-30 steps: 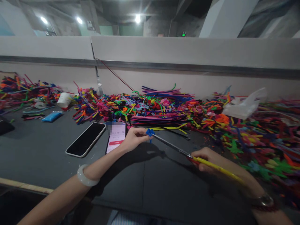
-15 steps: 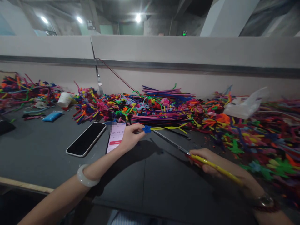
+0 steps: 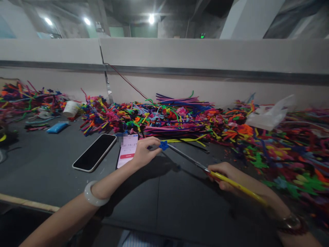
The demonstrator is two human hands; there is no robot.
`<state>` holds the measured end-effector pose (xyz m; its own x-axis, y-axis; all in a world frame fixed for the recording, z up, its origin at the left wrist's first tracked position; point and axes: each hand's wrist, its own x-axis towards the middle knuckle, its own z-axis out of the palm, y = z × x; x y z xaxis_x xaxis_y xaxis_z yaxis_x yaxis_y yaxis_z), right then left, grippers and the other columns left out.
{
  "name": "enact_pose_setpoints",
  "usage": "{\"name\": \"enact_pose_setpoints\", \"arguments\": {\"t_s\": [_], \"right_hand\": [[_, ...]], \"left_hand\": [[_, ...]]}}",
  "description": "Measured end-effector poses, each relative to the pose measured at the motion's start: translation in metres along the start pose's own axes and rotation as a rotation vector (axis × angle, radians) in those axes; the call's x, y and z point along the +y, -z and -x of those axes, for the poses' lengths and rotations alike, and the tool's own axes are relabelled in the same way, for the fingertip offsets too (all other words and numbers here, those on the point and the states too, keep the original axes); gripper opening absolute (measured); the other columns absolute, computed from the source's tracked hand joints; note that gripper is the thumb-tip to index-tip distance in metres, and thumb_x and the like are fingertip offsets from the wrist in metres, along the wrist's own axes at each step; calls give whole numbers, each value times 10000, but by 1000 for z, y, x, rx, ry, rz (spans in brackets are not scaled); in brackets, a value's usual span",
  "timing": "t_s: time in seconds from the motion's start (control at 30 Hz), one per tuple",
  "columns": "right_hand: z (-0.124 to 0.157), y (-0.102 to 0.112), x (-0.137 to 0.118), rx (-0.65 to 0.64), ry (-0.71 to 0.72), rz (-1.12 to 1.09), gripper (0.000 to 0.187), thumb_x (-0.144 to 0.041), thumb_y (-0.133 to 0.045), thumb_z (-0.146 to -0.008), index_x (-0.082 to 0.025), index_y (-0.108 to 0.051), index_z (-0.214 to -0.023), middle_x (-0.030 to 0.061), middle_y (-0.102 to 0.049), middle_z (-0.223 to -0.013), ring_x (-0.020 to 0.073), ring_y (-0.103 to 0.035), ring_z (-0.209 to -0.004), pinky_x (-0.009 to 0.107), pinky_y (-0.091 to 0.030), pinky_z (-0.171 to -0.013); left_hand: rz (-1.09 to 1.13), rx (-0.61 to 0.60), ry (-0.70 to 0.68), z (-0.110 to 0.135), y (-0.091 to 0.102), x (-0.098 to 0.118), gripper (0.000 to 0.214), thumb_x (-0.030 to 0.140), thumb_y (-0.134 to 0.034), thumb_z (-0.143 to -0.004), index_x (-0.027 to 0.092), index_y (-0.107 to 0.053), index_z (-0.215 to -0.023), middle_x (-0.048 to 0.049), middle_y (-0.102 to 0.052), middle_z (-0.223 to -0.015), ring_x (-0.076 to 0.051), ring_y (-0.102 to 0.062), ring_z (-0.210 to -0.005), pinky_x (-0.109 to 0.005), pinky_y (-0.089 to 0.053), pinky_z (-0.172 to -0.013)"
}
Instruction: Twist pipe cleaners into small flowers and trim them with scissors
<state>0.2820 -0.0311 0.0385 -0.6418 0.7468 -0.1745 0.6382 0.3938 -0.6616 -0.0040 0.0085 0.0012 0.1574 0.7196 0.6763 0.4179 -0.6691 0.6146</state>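
Observation:
My left hand (image 3: pixel 147 151) pinches a small blue pipe-cleaner flower (image 3: pixel 163 145) between thumb and fingertips, above the dark table. My right hand (image 3: pixel 226 176) is closed around the yellow and red handles of long-nose pliers (image 3: pixel 194 161). Their thin metal jaws point left, and the tip meets the flower's right side; whether the jaws grip it is too small to tell. Just behind the flower lie yellow pipe cleaners (image 3: pixel 185 140), stretching to the right. A lit phone with a timer (image 3: pixel 128 156) lies beside my left hand, partly covered by it.
Pipe-cleaner pieces (image 3: pixel 115 115) are heaped along the back wall and down the right side. A dark-screened phone (image 3: pixel 94 153), a blue packet (image 3: pixel 57 127) and a white paper cup (image 3: pixel 70 109) stand or lie to the left. A clear plastic bag (image 3: pixel 269 115) rests on the right heap.
The blue flower has shifted slightly right and turned, and the pliers' tip now touches it. Both hands stay nearly in place. At the far left edge, a dark shape has changed.

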Motion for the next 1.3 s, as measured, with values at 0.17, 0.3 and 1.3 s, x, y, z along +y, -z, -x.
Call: {"name": "enact_pose_setpoints", "arguments": {"t_s": [0.17, 0.3, 1.3], "right_hand": [[-2, 0, 3, -23, -15, 19, 625, -773, -339, -611, -156, -436, -611, -29, -359, -564, 103, -295, -536, 216, -226, -471], [-2, 0, 1, -38, -33, 28, 597, -750, -356, -628, -157, -424, -613, -28, -353, -572, 103, -288, -541, 219, -218, -476], [6, 1, 12, 148, 58, 129, 587, -664, -323, -716, -153, -519, -929, 91, -550, -811, 201, -507, -690, 276, -417, -587]], "left_hand": [[7, 5, -16, 0, 0, 0, 50, 126, -590, -645, 157, -590, -606, -46, -646, -717, -143, -598, -696, -233, -457, -642], [8, 8, -22, 0, -1, 0, 60, 110, -586, -639, 158, -588, -603, -41, -645, -713, -140, -597, -692, -228, -456, -638], [45, 24, 99, 1, -2, -2, 57, 178, -604, -675, 134, -636, -692, -60, -670, -733, -140, -605, -670, -226, -466, -610]]}}
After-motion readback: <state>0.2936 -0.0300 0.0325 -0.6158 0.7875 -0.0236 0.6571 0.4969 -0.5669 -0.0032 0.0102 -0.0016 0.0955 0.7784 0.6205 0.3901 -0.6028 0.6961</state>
